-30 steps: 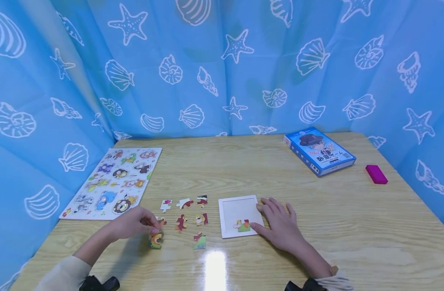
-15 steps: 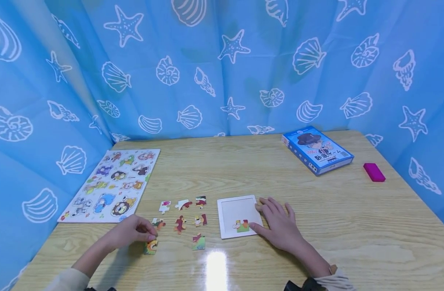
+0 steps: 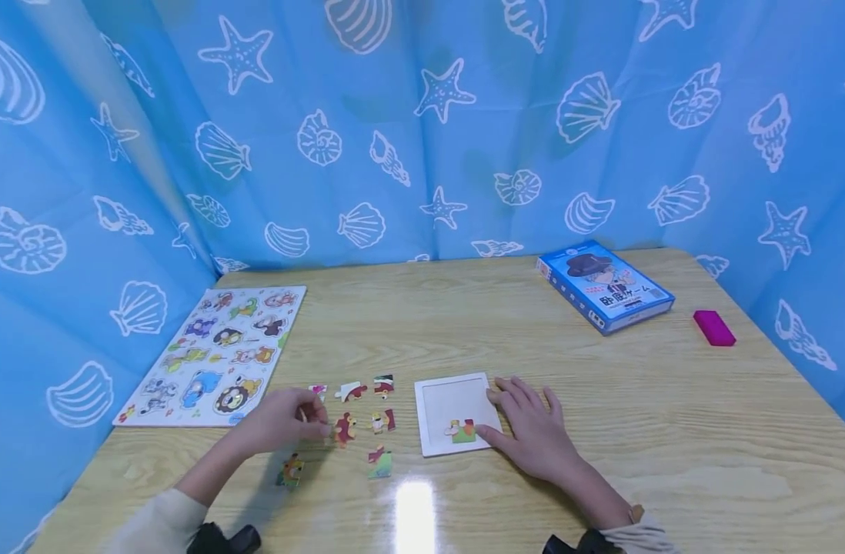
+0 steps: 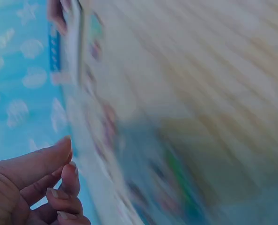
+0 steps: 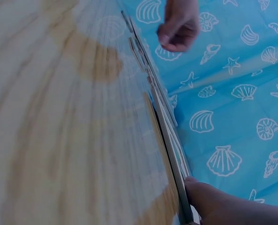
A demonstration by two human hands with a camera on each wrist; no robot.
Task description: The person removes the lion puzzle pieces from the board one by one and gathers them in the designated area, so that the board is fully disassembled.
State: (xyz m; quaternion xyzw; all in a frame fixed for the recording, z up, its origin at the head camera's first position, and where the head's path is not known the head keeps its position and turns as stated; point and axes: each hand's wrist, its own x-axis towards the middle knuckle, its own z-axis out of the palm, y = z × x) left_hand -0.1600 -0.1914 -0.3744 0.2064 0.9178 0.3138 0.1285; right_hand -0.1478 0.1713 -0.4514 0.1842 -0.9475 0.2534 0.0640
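Observation:
My left hand (image 3: 287,422) hovers over the jigsaw pieces, thumb and fingertips close together. In the left wrist view, nothing shows between the thumb and fingers (image 4: 64,185). Just right of it lies a dark red puzzle piece (image 3: 345,429); an orange and green piece (image 3: 291,470) lies nearer me. Part of a pink and white piece (image 3: 318,391) shows behind the hand. My right hand (image 3: 533,431) rests with spread fingers on the right edge of a square white puzzle tray (image 3: 424,442). Inside the tray, joined pieces (image 3: 462,432) sit along its lower edge, near my thumb.
More loose pieces lie left of the tray, including a green and red one (image 3: 379,462). A white animal puzzle board (image 3: 211,358) lies at left. A blue game box (image 3: 606,286) and a magenta block (image 3: 715,328) are at back right, before a blue curtain (image 3: 422,138).
My left hand shifted the orange and green piece toward me and left, let it go, then moved up and right over the other pieces. My right hand stayed on the tray.

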